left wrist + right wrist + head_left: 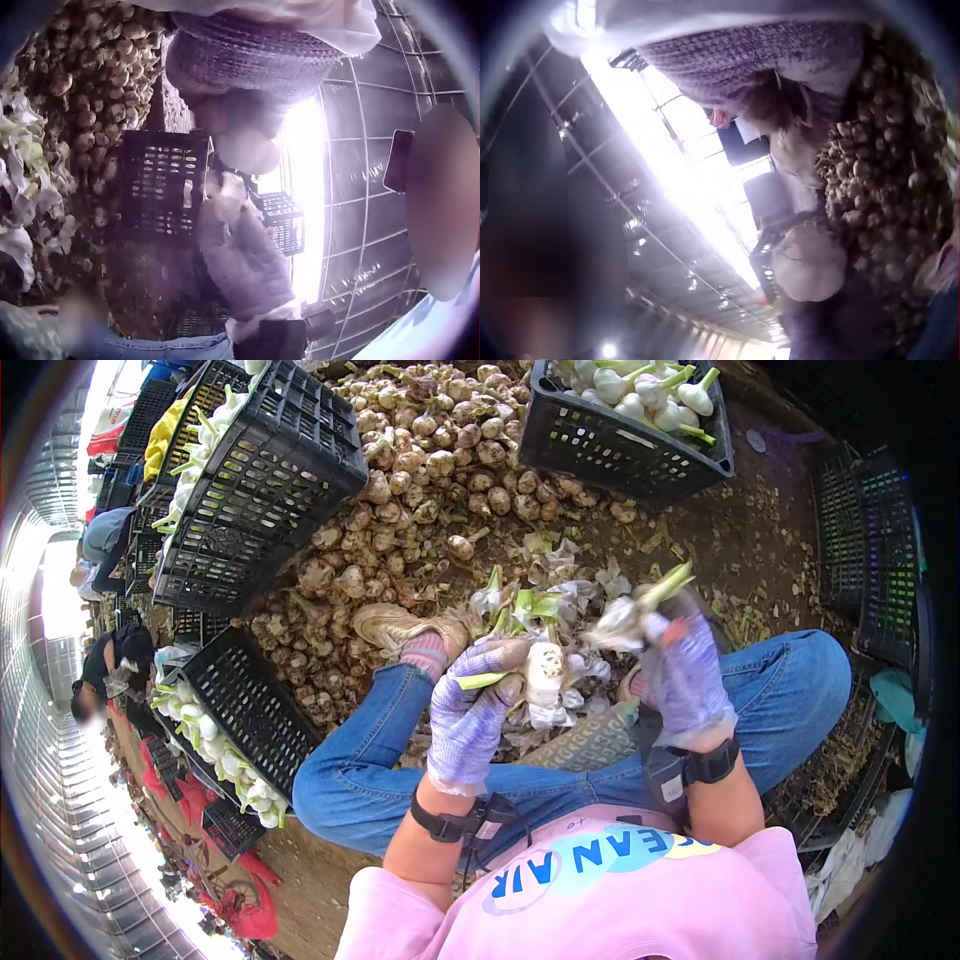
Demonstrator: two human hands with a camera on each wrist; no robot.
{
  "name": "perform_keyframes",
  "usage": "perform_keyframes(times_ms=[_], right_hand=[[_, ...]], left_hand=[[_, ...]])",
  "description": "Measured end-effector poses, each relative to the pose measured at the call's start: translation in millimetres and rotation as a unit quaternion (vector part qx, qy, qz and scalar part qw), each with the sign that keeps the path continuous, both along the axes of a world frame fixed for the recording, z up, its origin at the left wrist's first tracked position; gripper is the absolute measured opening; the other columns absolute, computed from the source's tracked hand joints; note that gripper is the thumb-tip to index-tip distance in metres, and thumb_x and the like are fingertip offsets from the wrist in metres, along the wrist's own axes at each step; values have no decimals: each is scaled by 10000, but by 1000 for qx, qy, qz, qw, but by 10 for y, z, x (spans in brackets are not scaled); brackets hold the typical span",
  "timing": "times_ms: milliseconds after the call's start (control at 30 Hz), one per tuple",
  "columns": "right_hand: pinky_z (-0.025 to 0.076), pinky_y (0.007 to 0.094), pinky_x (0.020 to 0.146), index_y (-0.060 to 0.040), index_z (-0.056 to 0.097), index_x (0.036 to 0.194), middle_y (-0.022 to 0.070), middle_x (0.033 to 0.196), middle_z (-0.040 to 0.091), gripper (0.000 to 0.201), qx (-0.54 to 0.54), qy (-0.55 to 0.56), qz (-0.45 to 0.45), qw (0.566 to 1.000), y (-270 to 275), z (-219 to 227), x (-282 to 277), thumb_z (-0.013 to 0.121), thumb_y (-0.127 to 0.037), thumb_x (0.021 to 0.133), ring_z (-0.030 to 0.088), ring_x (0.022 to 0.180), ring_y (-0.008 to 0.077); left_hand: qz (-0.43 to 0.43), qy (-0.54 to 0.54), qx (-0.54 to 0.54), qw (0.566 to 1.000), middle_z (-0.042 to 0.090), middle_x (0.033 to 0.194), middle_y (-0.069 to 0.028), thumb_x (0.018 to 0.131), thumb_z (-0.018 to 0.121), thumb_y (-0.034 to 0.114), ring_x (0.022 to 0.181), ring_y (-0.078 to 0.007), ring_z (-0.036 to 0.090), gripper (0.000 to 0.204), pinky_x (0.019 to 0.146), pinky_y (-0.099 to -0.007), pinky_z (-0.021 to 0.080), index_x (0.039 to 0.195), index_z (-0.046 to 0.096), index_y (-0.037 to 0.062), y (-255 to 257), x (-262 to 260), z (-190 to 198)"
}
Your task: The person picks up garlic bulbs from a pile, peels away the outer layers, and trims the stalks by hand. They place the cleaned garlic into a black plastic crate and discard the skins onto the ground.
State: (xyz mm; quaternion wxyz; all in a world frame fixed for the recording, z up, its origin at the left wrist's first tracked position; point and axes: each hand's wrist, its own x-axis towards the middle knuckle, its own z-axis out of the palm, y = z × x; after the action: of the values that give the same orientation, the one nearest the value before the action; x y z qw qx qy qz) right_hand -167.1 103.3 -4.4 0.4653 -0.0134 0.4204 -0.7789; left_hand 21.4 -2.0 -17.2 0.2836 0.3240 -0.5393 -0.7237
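Both hands wear purple-and-white knit gloves. The left hand [468, 715] grips a white garlic bulb [545, 668], its green stem [480, 681] poking out between thumb and fingers. To its right, the right hand [685, 675] holds a blurred garlic piece with loose skins [615, 624] and a thick green stem [665, 586]. In the left wrist view the left hand [251, 64] is above the right hand [244, 259], a pale bulb [251, 152] at its fingers. The right wrist view shows the right hand [761, 67] above a whitish bulb [808, 262].
Piled unpeeled garlic [440, 445] lies ahead, with loose skins [570, 605] nearer. Black crates holding trimmed garlic stand at left [265, 485], lower left [250, 705] and top right [625, 450]. More crates [885, 550] are at far right. Other people [105, 545] are at far left.
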Motion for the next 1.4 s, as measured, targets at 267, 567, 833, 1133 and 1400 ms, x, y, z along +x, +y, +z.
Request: perform_keyframes(times_ms=[267,567,833,1133,1400], right_hand=[[473,271,826,3,508,1145,72,1026,580,393,86,138,230,960,9,45,241,668,-135,814,556,922,133],[481,261,806,-12,526,1087,56,983,584,349,47,86,242,965,57,67,280,687,-84,785,552,926,108],[509,235,631,-26,537,1081,49,903,607,288,83,-59,114,988,-11,-67,189,615,-56,805,598,747,124],[481,251,715,-39,530,1127,34,920,608,338,-18,159,142,977,-47,91,381,627,-21,804,573,803,112],[472,357,706,-26,598,940,144,861,591,190,-90,417,294,855,-56,51,543,644,-48,757,590,800,322]], left_hand=[[-129,-88,-249,956,626,1032,-123,714,549,-126,941,-236,609,412,832,-322,482,1074,636,55,-11,-73,255],[-91,-104,-282,949,631,1004,-113,722,581,-95,915,-235,609,378,808,-320,482,1059,640,67,-22,-51,251],[15,86,-20,996,631,1018,-126,773,693,78,960,-242,611,234,851,-355,496,999,636,55,51,-28,155],[87,84,301,946,593,1098,-122,797,697,231,979,-241,610,477,814,-345,537,1187,499,38,21,-37,-5],[124,105,240,957,549,1165,-104,874,595,179,1044,-244,562,402,886,-377,488,1235,464,59,-46,-132,-105]])
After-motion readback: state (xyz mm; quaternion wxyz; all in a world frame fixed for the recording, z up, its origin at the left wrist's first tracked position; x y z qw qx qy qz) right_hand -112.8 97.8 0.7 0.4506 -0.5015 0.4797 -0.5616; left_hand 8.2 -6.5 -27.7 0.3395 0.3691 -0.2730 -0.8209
